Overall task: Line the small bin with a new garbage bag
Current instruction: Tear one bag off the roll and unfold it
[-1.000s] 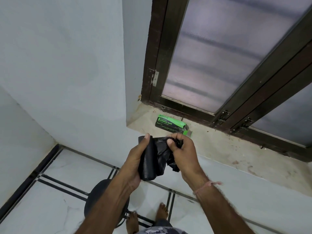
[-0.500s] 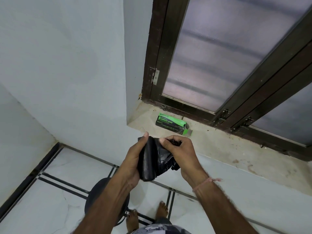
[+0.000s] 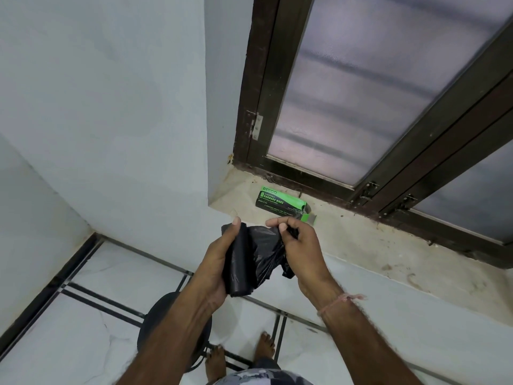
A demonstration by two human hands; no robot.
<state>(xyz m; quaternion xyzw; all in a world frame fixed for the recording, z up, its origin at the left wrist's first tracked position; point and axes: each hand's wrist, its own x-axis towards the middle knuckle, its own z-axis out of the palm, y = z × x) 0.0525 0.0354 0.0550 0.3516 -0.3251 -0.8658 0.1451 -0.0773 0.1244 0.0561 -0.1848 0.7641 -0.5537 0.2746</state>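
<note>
The black plastic roll of garbage bags (image 3: 237, 273) is held upright in front of the person, above the floor, in the left hand (image 3: 213, 268), whose fingers and thumb curl round its side. A loose, crumpled end of black film (image 3: 263, 251) trails off the roll to the right, where the right hand (image 3: 304, 251) pinches its upper edge between thumb and forefinger.

This looks like the step of freeing one bag from the roll. No bag seems separated yet, and any tear line is hidden in the folds. The next move would call for unrolling a full bag's length, finding the perforation, and pulling the hands apart while the roll is held firm.

Below, partly hidden under the left forearm, the small round black bin (image 3: 155, 323) stands on the white tiled floor (image 3: 83, 329) near the bare feet. Its inside cannot be seen. Beyond the hands, a green and black cardboard garbage-bag box (image 3: 280, 201) lies on the beige stone window sill (image 3: 374, 245), its end flap open.
</note>
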